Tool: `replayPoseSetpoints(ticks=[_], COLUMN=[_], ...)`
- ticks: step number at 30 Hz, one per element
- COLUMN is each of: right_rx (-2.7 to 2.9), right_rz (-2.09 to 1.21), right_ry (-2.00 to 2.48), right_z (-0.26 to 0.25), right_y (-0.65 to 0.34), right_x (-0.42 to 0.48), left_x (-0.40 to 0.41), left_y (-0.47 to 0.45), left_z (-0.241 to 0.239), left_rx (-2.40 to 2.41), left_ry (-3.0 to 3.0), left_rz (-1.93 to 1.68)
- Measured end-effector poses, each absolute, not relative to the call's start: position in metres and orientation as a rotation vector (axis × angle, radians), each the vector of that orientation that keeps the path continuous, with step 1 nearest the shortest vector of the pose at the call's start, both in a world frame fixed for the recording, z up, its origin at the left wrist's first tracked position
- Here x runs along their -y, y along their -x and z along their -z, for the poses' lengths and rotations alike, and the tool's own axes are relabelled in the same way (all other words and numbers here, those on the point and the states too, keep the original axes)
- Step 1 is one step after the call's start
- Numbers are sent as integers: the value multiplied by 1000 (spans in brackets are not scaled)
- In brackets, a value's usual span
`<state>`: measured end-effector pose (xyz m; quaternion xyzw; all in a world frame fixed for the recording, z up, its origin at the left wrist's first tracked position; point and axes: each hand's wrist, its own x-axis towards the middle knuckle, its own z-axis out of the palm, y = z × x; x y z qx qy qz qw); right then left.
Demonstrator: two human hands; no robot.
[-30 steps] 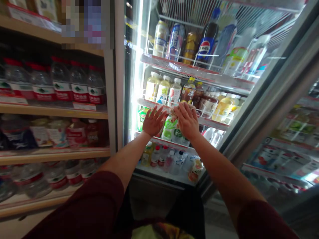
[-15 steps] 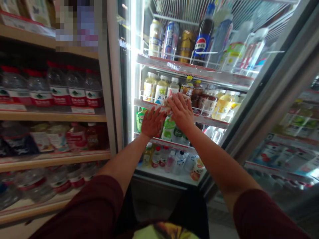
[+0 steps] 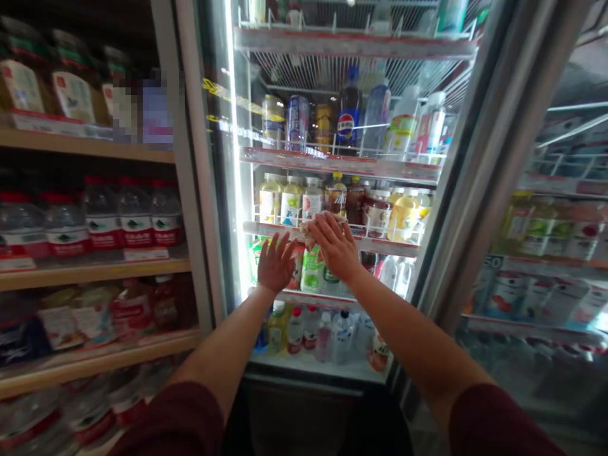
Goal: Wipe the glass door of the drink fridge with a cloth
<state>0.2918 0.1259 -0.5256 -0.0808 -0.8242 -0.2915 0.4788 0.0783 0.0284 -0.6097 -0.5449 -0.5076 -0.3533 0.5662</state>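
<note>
A pale, crumpled cloth (image 3: 310, 235) lies under my right hand (image 3: 332, 246), which presses it against the glass door (image 3: 219, 209) of a lit drinks cooler. The fingers are extended over the cloth and cover much of it. To the left, my left hand (image 3: 276, 261) is spread open with its palm toward the same glass and no object in it. Whether its palm touches the pane I cannot tell. Behind the hands, a shelf rail (image 3: 389, 246) and a green-labelled bottle (image 3: 311, 271) show through the door.
Bottles and cans fill several cooler shelves, among them a dark cola bottle (image 3: 349, 117). On the left stands a wooden shelf (image 3: 99, 273) with red-capped water bottles (image 3: 105, 215). A metal door frame (image 3: 479, 183) separates a second cooler on the right.
The view has tilted upward, so the cooler shelves sit lower in the picture and an upper shelf shows. Both hands stay near the same shelf rail, the cloth still under the right one.
</note>
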Motion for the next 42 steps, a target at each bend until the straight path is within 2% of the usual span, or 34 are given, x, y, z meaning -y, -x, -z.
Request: replayPoseSetpoints(ticks=[5, 12, 19, 23, 26, 32, 37, 42], right_rx=[2071, 1954, 1853, 1914, 1894, 1742, 1705, 1666], right_rz=[759, 696, 592, 619, 660, 803, 831, 813], right_ry=[66, 80, 74, -44, -53, 223, 286, 283], right_z=[544, 523, 525, 522, 516, 528, 552, 557], right_y=[-304, -314, -300, -295, -310, -376, -393, -389], right_x=[-131, -144, -143, -145, -152, -176, -188, -186], left_x=[-28, -25, -24, -40, -52, -41, -23, -17], left_y=[-77, -72, -113, -149, -159, -145, -140, -141], left_z=[611, 611, 593, 568, 554, 532, 514, 539], left_rx=[1243, 1218, 1011, 855, 932, 1014, 1117, 1171], left_ry=[1251, 1252, 1333, 1574, 1499, 1407, 1342, 1362], left_rz=[802, 766, 987, 829, 723, 467, 574, 586])
